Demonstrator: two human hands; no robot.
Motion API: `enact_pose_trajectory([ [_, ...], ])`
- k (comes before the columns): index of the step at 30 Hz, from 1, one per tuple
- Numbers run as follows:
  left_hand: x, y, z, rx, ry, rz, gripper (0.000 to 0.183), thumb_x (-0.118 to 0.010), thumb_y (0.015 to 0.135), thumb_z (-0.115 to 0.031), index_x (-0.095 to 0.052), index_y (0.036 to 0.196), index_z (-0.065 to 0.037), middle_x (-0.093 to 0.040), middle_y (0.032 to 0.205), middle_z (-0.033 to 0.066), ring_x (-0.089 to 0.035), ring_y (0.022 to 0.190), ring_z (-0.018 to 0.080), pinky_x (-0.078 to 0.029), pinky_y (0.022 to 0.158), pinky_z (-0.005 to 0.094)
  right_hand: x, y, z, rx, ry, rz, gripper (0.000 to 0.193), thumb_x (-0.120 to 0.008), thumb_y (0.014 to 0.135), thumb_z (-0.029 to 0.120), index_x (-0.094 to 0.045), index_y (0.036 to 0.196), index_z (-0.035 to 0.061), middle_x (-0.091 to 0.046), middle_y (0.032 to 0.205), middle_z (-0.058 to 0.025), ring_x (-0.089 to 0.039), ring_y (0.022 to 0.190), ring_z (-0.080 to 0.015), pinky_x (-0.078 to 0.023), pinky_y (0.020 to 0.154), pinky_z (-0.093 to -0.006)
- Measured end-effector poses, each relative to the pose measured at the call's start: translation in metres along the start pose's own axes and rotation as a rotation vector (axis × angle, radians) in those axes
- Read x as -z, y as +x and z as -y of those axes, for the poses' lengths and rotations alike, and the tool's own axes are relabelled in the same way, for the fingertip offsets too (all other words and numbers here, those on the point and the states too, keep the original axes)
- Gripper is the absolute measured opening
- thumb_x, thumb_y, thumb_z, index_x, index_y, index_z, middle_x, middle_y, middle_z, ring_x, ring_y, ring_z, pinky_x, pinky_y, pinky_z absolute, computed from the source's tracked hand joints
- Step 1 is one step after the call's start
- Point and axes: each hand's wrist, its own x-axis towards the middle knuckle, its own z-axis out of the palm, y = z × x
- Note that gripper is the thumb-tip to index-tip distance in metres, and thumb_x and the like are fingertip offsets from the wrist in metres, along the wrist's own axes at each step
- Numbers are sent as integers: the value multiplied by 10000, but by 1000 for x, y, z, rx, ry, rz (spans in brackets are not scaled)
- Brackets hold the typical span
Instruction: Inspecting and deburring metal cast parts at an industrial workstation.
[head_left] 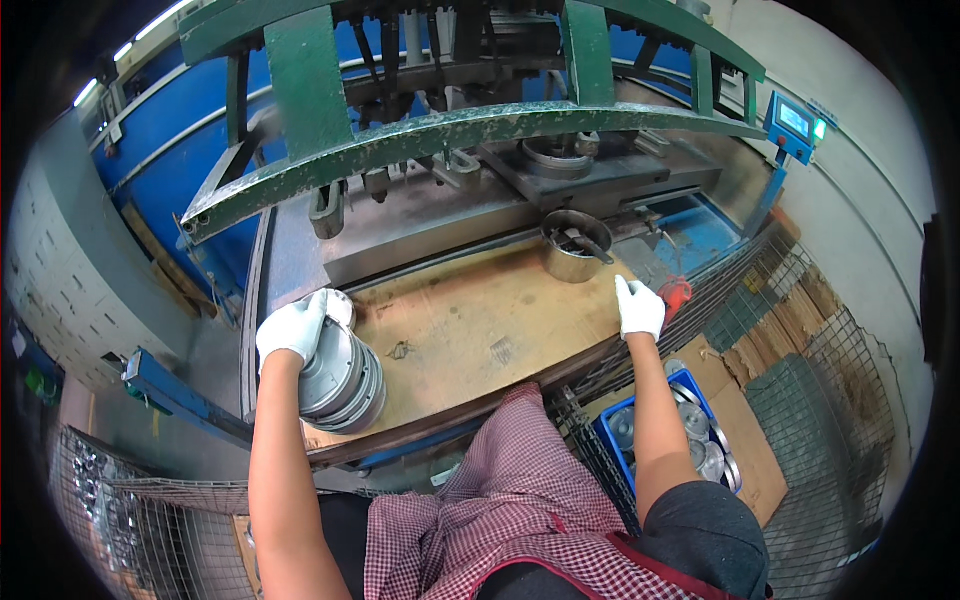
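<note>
My gloved left hand [292, 333] is closed over the top of a leaning stack of grey metal lids [342, 378] on the wooden bench [480, 320]. My right hand [639, 307] rests flat and empty on the bench edge. Beyond it a steel pot [575, 246] holds a tool; the blue crate [672, 425] below holds shiny discs.

A worn brown wooden tabletop [480, 320] fronts a green steel press frame [440, 130] with blue panels [170, 130] behind. A pale block wall [60, 270] stands at left, wire mesh cages [800, 400] and flattened cardboard [760, 350] at right, and ceiling strip lights [150, 25] glow overhead.
</note>
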Motion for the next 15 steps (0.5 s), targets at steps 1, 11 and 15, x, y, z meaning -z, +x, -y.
enact_pose_trajectory([
  [1, -1, 0, 1, 6, 2, -5, 630, -264, 962, -560, -661, 1218, -143, -648, 1185, 173, -596, 1130, 353, -422, 998, 398, 0, 0, 0, 10, 2, -2, 472, -528, 908, 485, -725, 899, 57, -684, 884, -196, -656, 851, -373, -495, 807, -440],
  [11, -8, 3, 5, -44, -71, -86, 649, -307, 969, -566, -696, 1116, -68, -661, 1095, 233, -611, 1067, 397, -443, 948, 438, -5, 3, -5, 4, 5, 29, 452, -573, 888, 483, -720, 905, 57, -686, 872, -194, -659, 835, -361, -494, 786, -419],
  [15, -8, 2, 4, -45, -81, -85, 648, -307, 970, -567, -699, 1110, -71, -661, 1094, 235, -612, 1067, 396, -443, 948, 436, -2, 5, -15, 79, 348, -79, 350, -649, 871, 350, -712, 1028, 43, -689, 987, -191, -661, 891, -332, -494, 867, -396],
])
